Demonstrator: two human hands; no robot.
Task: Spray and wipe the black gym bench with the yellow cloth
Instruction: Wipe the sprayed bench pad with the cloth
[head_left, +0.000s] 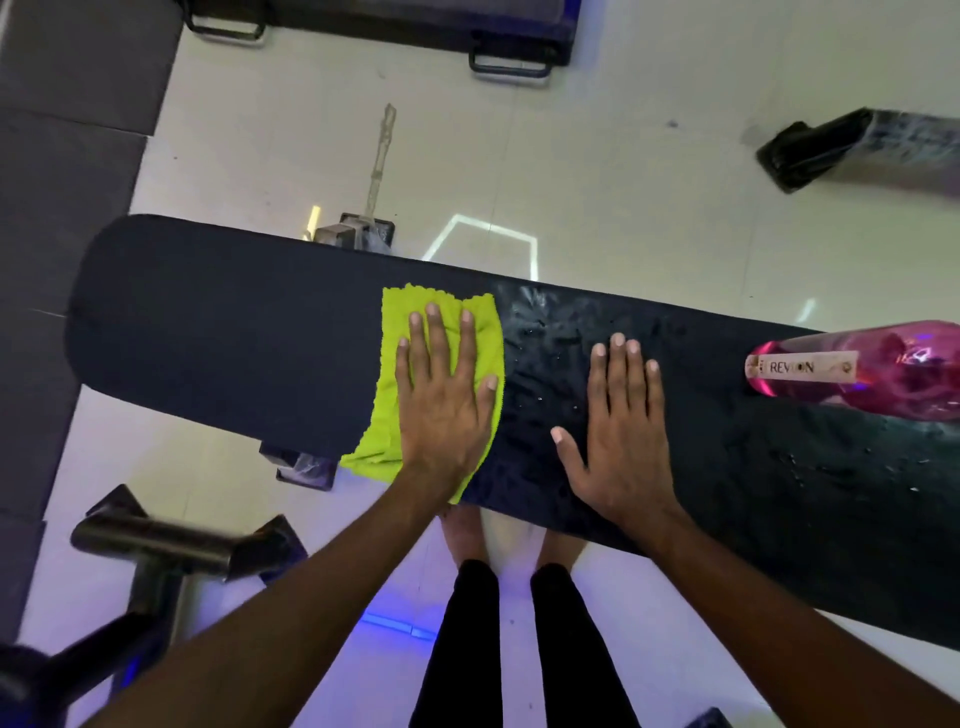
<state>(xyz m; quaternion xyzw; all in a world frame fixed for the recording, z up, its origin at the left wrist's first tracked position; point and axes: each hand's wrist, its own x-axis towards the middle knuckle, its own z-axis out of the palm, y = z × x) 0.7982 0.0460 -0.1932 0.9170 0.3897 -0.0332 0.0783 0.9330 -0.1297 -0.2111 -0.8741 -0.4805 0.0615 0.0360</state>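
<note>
Pink bottle (878, 371) lies on wet bench (218, 332) beyond right hand (621, 431).

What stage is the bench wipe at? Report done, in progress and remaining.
Done: spraying, it seems; the pink bottle lies on the black bench, and droplets glisten on its right part. In progress: the left hand presses the yellow cloth flat mid-bench; the right hand rests flat beside it. Remaining: wiping the wet right part.
</note>
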